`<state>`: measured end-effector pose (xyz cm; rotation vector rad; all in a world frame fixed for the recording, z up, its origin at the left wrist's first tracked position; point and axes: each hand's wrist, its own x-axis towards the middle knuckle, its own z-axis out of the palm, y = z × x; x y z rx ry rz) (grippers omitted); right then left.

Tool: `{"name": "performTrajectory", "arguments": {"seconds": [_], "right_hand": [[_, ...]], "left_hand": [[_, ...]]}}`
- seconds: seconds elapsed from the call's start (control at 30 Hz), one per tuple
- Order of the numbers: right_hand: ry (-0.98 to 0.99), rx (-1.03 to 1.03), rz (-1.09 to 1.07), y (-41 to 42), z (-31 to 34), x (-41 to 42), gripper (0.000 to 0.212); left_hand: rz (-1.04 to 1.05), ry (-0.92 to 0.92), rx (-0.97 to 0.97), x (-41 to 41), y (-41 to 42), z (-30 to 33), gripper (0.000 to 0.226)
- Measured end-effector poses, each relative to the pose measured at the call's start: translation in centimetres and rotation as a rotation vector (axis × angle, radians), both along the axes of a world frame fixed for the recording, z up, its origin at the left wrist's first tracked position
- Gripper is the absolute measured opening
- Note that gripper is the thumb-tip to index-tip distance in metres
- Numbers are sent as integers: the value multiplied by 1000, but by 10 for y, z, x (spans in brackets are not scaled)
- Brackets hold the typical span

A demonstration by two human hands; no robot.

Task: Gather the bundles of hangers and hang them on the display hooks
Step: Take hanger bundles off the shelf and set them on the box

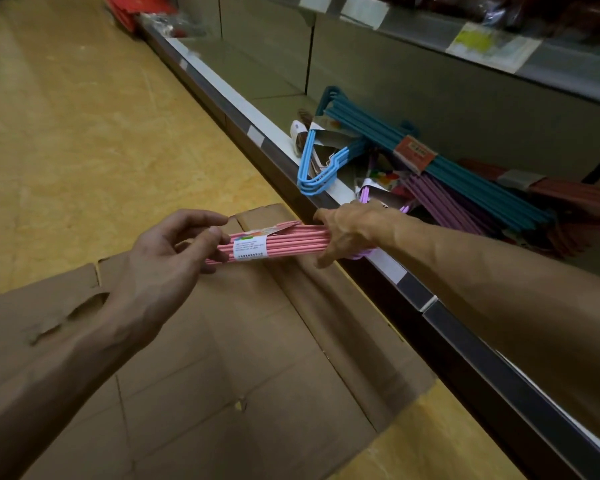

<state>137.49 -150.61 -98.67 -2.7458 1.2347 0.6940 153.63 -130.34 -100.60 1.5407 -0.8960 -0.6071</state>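
A bundle of pink hangers [291,242] with a white paper label is held level above a flattened cardboard box. My right hand [349,233] grips its right end at the shelf's edge. My left hand [174,254] touches the bundle's left end with the thumb and fingertips, the other fingers spread. On the bottom shelf lie more bundles in a loose heap: light blue hangers [317,171], teal hangers [465,168], purple hangers [440,206] and reddish-brown hangers [568,202]. No display hooks are in view.
Flattened cardboard [239,358] covers the yellow floor [84,116] below my arms. The shelf's dark front rail [430,306] runs diagonally from top left to bottom right. An upper shelf with price labels [492,46] overhangs the heap.
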Motion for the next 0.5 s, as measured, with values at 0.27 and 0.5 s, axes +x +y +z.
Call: {"name": "performTrajectory", "arguments": {"seconds": [0.27,0.5], "right_hand": [[-109,-210,97,17,-17,6,39],[-341,-360,223,46,-21,2,50]], "left_hand": [[3,-7,81,2,2,-7,15],[28,-89,145,16,8,-2,12]]}}
